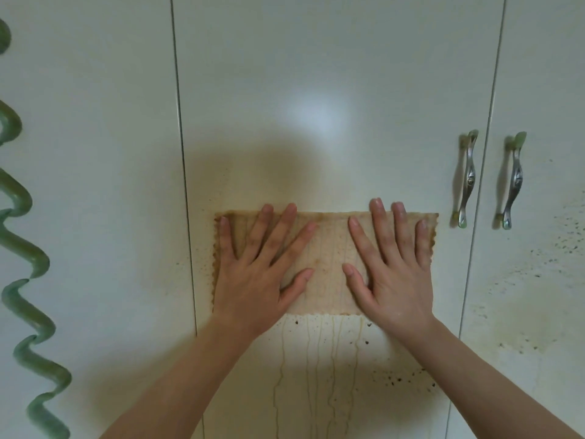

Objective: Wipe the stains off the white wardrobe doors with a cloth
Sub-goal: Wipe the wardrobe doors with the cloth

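Hands spread flat: left hand (253, 274) and right hand (392, 274) press one cloth (329, 242); two handles (468, 179).

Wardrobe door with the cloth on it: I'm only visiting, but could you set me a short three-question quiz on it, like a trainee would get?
1. True or false: the left hand and the right hand both press the cloth flat against the middle door with straight fingers.
2. Where do the brown drip streaks run? A) above the cloth B) below the cloth C) down the left door
3. How many metal handles are in view?

Key: 1 true; 2 B; 3 two.
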`<state>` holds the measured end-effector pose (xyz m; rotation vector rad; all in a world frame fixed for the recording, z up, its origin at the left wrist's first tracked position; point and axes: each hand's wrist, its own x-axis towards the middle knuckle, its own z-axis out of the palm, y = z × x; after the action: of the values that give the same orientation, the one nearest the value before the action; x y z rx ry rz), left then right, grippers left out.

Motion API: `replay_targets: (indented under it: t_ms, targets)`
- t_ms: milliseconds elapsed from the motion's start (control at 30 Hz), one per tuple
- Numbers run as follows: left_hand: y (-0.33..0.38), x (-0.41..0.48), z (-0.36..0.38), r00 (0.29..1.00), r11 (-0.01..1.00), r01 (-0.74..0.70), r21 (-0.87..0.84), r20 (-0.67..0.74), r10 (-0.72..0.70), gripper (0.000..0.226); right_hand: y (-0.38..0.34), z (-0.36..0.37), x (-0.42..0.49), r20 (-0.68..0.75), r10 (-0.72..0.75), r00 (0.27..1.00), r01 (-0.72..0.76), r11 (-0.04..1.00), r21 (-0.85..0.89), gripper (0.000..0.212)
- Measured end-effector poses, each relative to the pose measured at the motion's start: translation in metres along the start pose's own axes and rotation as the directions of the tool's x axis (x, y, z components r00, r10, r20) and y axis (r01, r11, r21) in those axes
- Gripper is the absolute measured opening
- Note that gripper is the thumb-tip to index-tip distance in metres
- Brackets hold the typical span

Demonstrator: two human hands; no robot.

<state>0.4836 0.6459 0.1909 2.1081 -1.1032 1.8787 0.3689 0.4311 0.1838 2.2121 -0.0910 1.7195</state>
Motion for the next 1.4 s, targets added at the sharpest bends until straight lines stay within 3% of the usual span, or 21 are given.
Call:
replay_targets:
  t_ms: [300, 433, 667, 933, 1200, 1400]
  targets:
    - [-0.023, -0.108, 0.018, 0.995, 0.995, 0.097, -0.035, 0.016, -0.096, 0.065, -0.071, 0.023, -0.049, 0.076, -0.099, 0.992, 0.095, 0.994, 0.055, 0.065]
    - [-0.041, -0.114, 0.013, 0.992, 0.990, 0.122, -0.063, 0.029, -0.121, 0.062, -0.086, 0.021, -0.030, 0.089, -0.164, 0.982, 0.157, 0.985, 0.074, 0.066]
    - [-0.097, -0.004, -0.013, 0.989, 0.990, 0.137, -0.028, -0.044, -0.138, 0.065, -0.063, 0.006, 0.094, 0.031, -0.216, 0.976, 0.214, 0.976, 0.045, 0.066]
    - [-0.117, 0.162, -0.044, 0.998, 0.994, 0.067, 0.091, -0.015, -0.066, 0.066, 0.005, -0.029, 0.204, 0.040, -0.028, 0.999, 0.027, 0.999, 0.030, 0.067]
    - [-0.044, 0.073, -0.023, 0.999, 0.999, -0.035, 0.012, -0.026, 0.035, 0.065, 0.006, -0.016, 0.073, 0.028, 0.034, 0.999, -0.035, 0.998, 0.044, 0.071]
    - [-0.026, -0.057, -0.003, 0.999, 0.997, 0.053, -0.052, -0.011, -0.053, 0.065, -0.053, 0.012, -0.035, 0.079, -0.052, 0.996, 0.051, 0.999, 0.012, 0.068]
